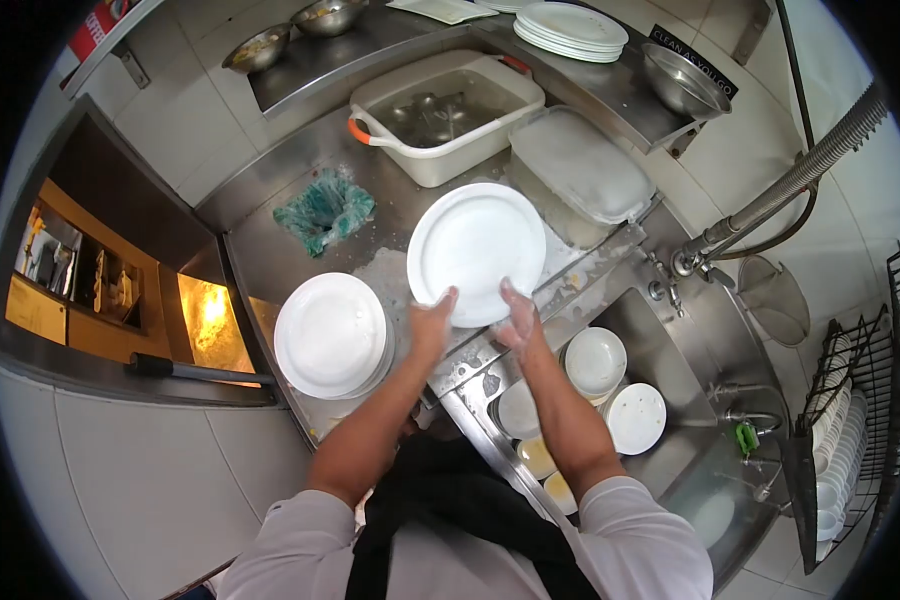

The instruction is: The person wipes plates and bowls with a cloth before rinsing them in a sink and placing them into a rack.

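Note:
A white round plate (477, 250) is held flat over the steel counter, its face up. My left hand (433, 325) grips its lower left rim, thumb on top. On the lower right rim, my right hand (517, 318) grips it the same way, with whitish suds on the skin. To the left stands a stack of white plates (330, 335). Behind that stack lies a crumpled green net cloth (324, 211). Dishes, among them a small white bowl (596, 361) and a white plate (636, 418), sit in the sink at my right.
A white tub (430, 163) with orange handles holds utensils in murky water. Beside it is a lidded plastic container (582, 165). Plates (570, 30) and a metal bowl (686, 82) rest on the shelf. A spray hose (790, 185) and dish rack (848, 440) are right.

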{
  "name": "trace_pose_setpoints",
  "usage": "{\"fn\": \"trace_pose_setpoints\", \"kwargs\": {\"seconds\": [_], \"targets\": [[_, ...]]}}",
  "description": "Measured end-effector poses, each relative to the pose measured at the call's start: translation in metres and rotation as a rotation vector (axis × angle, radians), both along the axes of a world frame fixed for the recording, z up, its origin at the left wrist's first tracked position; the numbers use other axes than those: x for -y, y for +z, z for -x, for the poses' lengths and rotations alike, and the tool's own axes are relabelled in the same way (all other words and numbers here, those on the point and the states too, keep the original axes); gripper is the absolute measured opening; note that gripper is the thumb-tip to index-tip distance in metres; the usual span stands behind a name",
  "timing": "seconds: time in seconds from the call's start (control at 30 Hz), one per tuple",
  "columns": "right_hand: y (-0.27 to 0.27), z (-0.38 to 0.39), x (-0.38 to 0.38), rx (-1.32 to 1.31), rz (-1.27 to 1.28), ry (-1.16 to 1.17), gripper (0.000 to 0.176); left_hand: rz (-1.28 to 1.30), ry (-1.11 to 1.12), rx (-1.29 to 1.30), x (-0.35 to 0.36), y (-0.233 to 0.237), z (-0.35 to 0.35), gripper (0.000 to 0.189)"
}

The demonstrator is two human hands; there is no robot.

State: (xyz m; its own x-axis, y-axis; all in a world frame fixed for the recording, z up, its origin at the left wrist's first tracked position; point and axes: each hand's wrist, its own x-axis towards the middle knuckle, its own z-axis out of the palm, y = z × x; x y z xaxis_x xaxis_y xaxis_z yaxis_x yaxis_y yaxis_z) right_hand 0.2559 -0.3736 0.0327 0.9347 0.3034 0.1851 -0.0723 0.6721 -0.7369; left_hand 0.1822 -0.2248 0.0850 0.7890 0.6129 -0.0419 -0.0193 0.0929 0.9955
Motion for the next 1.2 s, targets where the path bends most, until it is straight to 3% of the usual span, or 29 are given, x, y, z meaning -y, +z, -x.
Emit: {"fn": "trace_pose_setpoints", "kwargs": {"seconds": [0.03, 0.07, 0.13, 0.2, 0.27, 0.33, 0.4, 0.43, 0.5, 0.53, 0.6, 0.67, 0.7, 0.77, 0.83, 0.87, 0.93, 1.0, 1.07, 1.1, 1.13, 1.2], "targets": [[0.005, -0.002, 0.013, 0.279, 0.095, 0.053, 0.055, 0.004, 0.001, -0.002, -0.011, 0.003, 0.001, 0.035], [0.011, -0.003, 0.026, 0.557, 0.15, 0.081, 0.06, -0.113, -0.197, -0.125, -0.037, 0.008, 0.001, 0.035], [0.085, -0.029, 0.041, -0.254, 0.824, 0.253, 0.06, -0.398, -0.602, -0.385, -0.085, 0.044, -0.008, 0.044], [0.101, -0.07, 0.046, 0.234, 1.102, 0.361, 0.057, -0.965, -0.775, -0.5, -0.085, 0.093, -0.027, 0.051], [0.148, -0.074, 0.022, 0.705, 1.385, 0.322, 0.053, -1.224, -0.895, -0.387, -0.071, 0.111, -0.054, 0.043], [0.152, -0.085, 0.012, 0.75, 1.248, 0.336, 0.05, -1.326, -0.932, -0.306, -0.055, 0.129, -0.07, 0.04], [0.148, -0.087, 0.012, 0.792, 1.103, 0.347, 0.048, -1.345, -0.769, -0.242, -0.046, 0.152, -0.073, 0.036], [0.14, -0.08, 0.018, 0.478, 0.963, 0.223, 0.046, -1.341, -0.776, -0.249, -0.052, 0.148, -0.069, 0.036], [0.108, -0.074, 0.029, 0.024, 0.575, 0.108, 0.045, -0.694, -0.659, -0.024, -0.067, 0.14, -0.06, 0.039], [0.086, -0.069, 0.026, 0.022, 0.573, 0.103, 0.045, -0.696, -0.664, -0.024, -0.06, 0.13, -0.053, 0.039], [0.046, -0.043, 0.003, -0.465, -0.04, 0.001, 0.047, -0.11, -0.28, -0.077, -0.034, 0.085, -0.022, 0.035], [0.031, -0.014, -0.032, -0.562, -0.226, 0.01, 0.047, -0.176, 0.027, 0.112, 0.0, 0.013, -0.013, 0.035], [0.025, -0.002, -0.044, -0.587, -0.204, 0.017, 0.049, -0.177, 0.023, 0.111, 0.001, 0.013, -0.008, 0.035], [0.023, 0.015, -0.047, -0.624, -0.181, 0.016, 0.05, -0.055, 0.067, -0.182, -0.001, 0.014, 0.007, 0.036], [0.045, 0.021, -0.044, -0.552, 0.427, 0.015, 0.052, -0.004, 0.102, -0.138, -0.025, -0.004, 0.014, 0.035], [0.044, 0.014, -0.042, -0.548, 0.422, 0.014, 0.052, 0.046, 0.142, -0.091, -0.043, -0.013, 0.017, 0.034], [0.038, -0.014, -0.024, -0.131, 0.865, -0.141, 0.047, 0.274, 0.198, -0.03, -0.078, -0.026, 0.03, 0.04], [0.054, -0.051, 0.005, 0.03, 0.879, -0.329, 0.041, 0.249, 0.195, -0.038, -0.104, -0.01, 0.058, 0.039], [0.084, -0.09, 0.034, 0.476, 1.077, -0.742, 0.031, 0.24, 0.219, 0.036, -0.125, 0.002, 0.085, 0.036], [0.087, -0.113, 0.046, 0.594, 1.129, -0.926, 0.027, 0.24, 0.233, 0.047, -0.135, 0.008, 0.098, 0.036], [0.087, -0.132, 0.056, 0.566, 1.351, -1.039, 0.028, 0.236, 0.256, 0.059, -0.146, 0.011, 0.111, 0.037], [0.063, -0.192, 0.089, 0.299, 1.885, -0.695, 0.03, 0.219, 0.333, 0.042, -0.169, 0.008, 0.136, 0.036]]}}
